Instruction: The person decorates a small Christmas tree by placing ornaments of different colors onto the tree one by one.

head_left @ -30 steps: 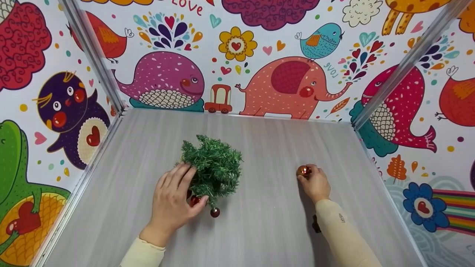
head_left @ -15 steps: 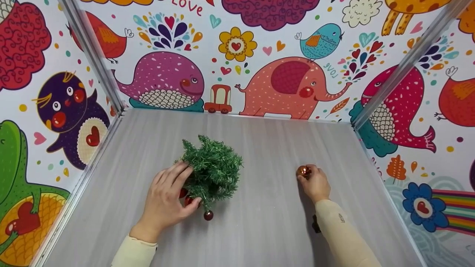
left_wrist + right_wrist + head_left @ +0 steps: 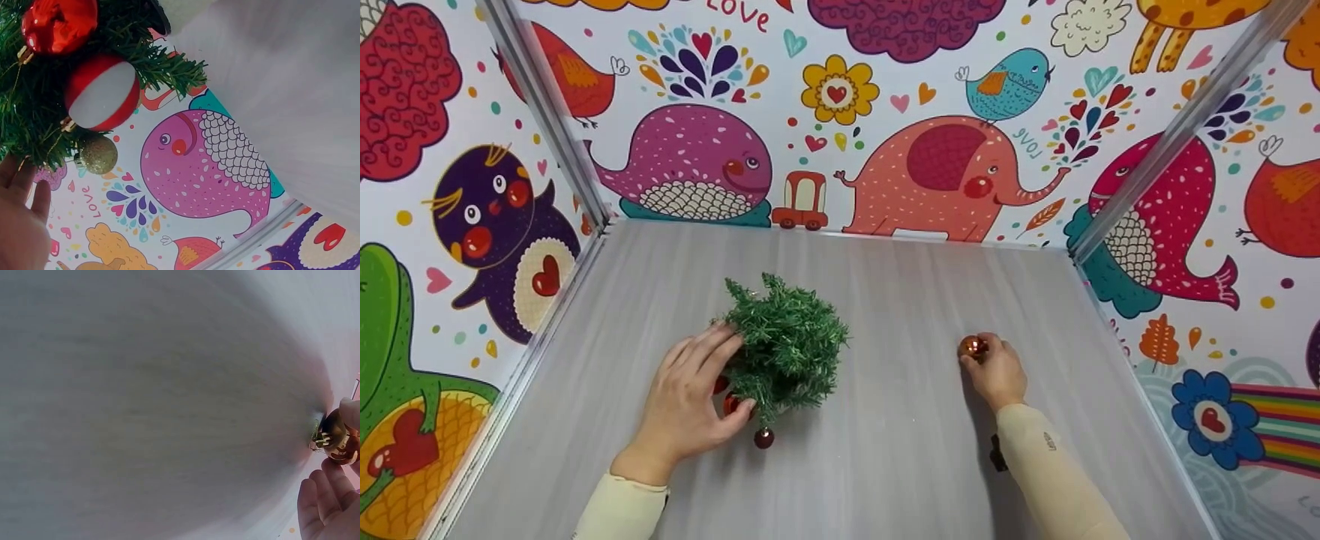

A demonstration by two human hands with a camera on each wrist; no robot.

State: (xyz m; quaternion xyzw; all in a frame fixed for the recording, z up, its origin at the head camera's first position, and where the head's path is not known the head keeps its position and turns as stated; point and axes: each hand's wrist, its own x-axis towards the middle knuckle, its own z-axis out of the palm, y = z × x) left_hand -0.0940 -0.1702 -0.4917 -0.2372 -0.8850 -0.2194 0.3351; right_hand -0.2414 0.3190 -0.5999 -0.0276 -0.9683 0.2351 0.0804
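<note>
My left hand grips the left side of a small green Christmas tree, fingers in its branches and thumb by a low twig. A dark red bauble hangs at the tree's near edge. Seen from the left wrist, the branches bear a shiny red bauble, a red-and-white bauble and a gold glitter bauble. Well to the right, my right hand pinches a copper-coloured bauble low over the table; its gold cap shows in the right wrist view.
The grey wood-grain table is bounded by printed cartoon walls at the back and both sides. Metal rails run up the back corners. A small black object is beside the right forearm.
The tree has turned, its dark red bauble swinging left along the near side. My left hand has shifted left with it. The right hand and its copper bauble have stayed in place.
</note>
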